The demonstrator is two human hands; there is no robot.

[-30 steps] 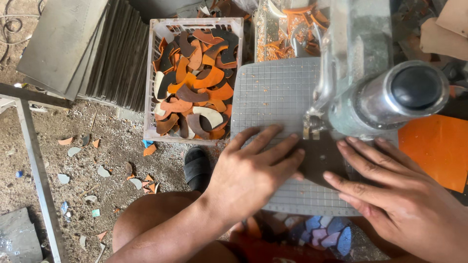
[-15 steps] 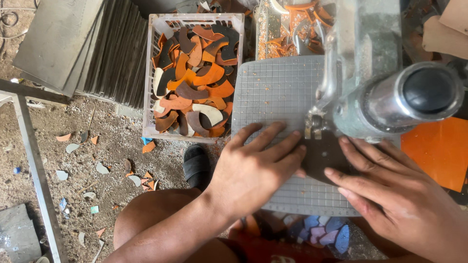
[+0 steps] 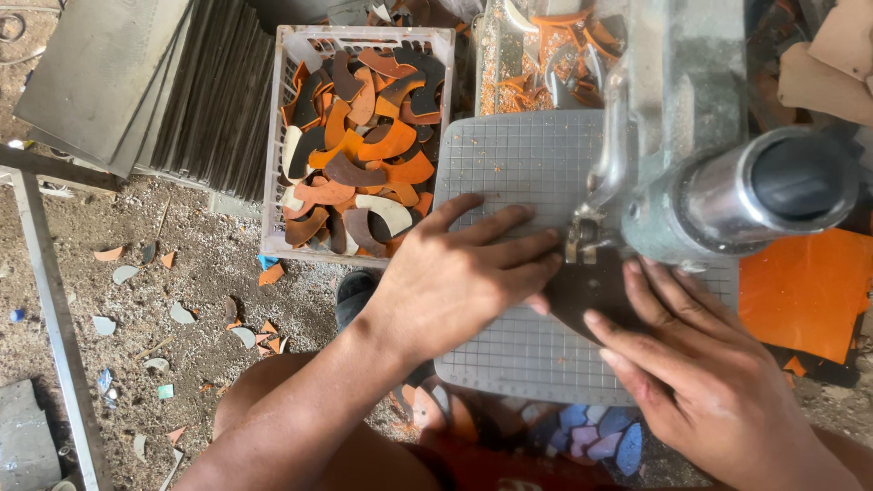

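The dark leather piece [image 3: 582,295] lies on the gridded bench [image 3: 518,164] under the machine's cutting head [image 3: 582,241]; it has slid slightly inward; my left hand [image 3: 455,277] and right hand [image 3: 700,382] press it flat, fingers spread, gripping nothing.

**A:** spot any packaging, labels, signs or screens in this one?

**B:** nah, none that I can see. Closest thing is the white plastic crate [image 3: 273,173] upper middle, slatted walls, full of curved orange, brown and cream pieces [image 3: 359,150].
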